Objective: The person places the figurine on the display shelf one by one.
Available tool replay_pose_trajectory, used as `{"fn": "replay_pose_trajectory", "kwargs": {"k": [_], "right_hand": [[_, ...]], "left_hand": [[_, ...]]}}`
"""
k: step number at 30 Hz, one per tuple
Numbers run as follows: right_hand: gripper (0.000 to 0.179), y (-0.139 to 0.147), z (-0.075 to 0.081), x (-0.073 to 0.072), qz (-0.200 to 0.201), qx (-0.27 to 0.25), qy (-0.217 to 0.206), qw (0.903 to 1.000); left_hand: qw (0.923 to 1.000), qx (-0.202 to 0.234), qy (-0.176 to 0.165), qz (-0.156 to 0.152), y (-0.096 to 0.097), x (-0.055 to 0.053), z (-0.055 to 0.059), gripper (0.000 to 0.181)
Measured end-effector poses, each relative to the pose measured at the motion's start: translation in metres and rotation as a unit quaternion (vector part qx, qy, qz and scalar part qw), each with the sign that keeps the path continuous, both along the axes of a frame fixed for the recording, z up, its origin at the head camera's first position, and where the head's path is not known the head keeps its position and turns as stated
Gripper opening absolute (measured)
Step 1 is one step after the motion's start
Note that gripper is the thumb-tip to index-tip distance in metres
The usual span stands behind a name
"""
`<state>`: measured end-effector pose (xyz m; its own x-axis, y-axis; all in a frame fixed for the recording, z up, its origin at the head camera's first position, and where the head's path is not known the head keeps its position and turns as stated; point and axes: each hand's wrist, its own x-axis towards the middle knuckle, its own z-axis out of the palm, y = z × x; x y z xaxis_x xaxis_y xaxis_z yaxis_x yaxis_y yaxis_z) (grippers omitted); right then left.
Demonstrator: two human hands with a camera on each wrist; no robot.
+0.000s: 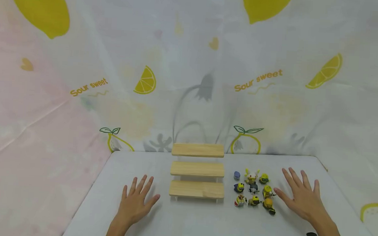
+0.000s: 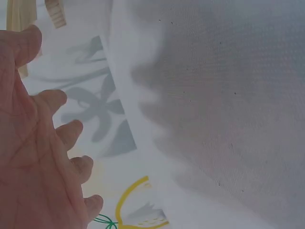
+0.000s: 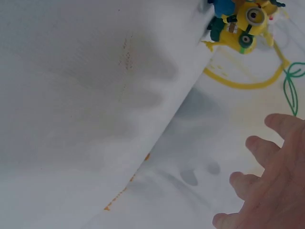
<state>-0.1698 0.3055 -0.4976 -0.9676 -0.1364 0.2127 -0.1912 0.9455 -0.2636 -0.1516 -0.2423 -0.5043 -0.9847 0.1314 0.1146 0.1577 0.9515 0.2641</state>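
My left hand (image 1: 134, 204) hovers over the white table left of a three-step wooden display rack (image 1: 196, 189), fingers spread and holding nothing. In the left wrist view the palm (image 2: 33, 143) shows at the left, with a wooden step end (image 2: 56, 13) above it. My right hand (image 1: 305, 200), also spread and holding nothing, is nearest to several small toy figures in rough rows. Its thumb points toward a yellow figure (image 1: 268, 191). At the top of the right wrist view stands a yellow one-eyed minion figure (image 3: 251, 18).
Among the other figures are a white-and-yellow one with raised ears (image 1: 251, 176), a grey one (image 1: 253, 188) and a small blue piece (image 1: 236, 175). The white tabletop (image 1: 198, 227) ends at a lemon-print cloth backdrop (image 1: 189, 110) behind the rack.
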Motion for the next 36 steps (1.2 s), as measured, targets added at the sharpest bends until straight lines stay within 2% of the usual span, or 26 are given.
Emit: {"fn": "replay_pose_trajectory", "kwargs": {"k": [4,6,10,13,16,22,26,30,33,36], "right_hand": [[0.088,-0.001,0.001,0.002,-0.004,0.002,0.006,1.0000],[0.088,-0.001,0.004,0.003,-0.003,-0.001,0.012,0.9999],[0.087,-0.002,0.009,0.003,0.003,-0.014,0.017,0.9998],[0.086,-0.004,0.011,0.004,0.008,-0.022,0.017,0.9996],[0.085,-0.005,0.012,0.004,0.011,-0.024,0.016,0.9995],[0.085,-0.008,0.010,0.003,0.012,-0.027,0.006,0.9995],[0.084,-0.007,0.009,0.003,0.009,-0.029,0.008,0.9995],[0.084,-0.008,0.008,0.003,0.010,-0.032,0.008,0.9994],[0.085,-0.009,0.006,0.002,0.009,-0.034,0.005,0.9994],[0.085,-0.009,0.004,0.002,0.010,-0.036,0.007,0.9993]], "left_hand": [[0.9993,0.007,0.024,-0.028,0.000,-0.006,-0.003,0.073],[0.9983,0.026,0.030,-0.042,-0.001,-0.012,-0.004,0.070],[0.9917,0.110,0.010,-0.066,-0.003,-0.025,-0.002,0.062],[0.9796,0.182,-0.020,-0.083,-0.004,-0.034,-0.001,0.059],[0.9685,0.226,-0.048,-0.092,-0.004,-0.040,0.000,0.057],[0.9485,0.286,-0.064,-0.120,0.001,-0.051,-0.005,0.056],[0.9290,0.336,-0.077,-0.134,0.005,-0.056,-0.010,0.050],[0.9093,0.378,-0.091,-0.147,0.009,-0.057,-0.015,0.044],[0.8998,0.396,-0.100,-0.153,0.011,-0.058,-0.018,0.045],[0.8952,0.406,-0.105,-0.151,0.012,-0.058,-0.022,0.044]]}}
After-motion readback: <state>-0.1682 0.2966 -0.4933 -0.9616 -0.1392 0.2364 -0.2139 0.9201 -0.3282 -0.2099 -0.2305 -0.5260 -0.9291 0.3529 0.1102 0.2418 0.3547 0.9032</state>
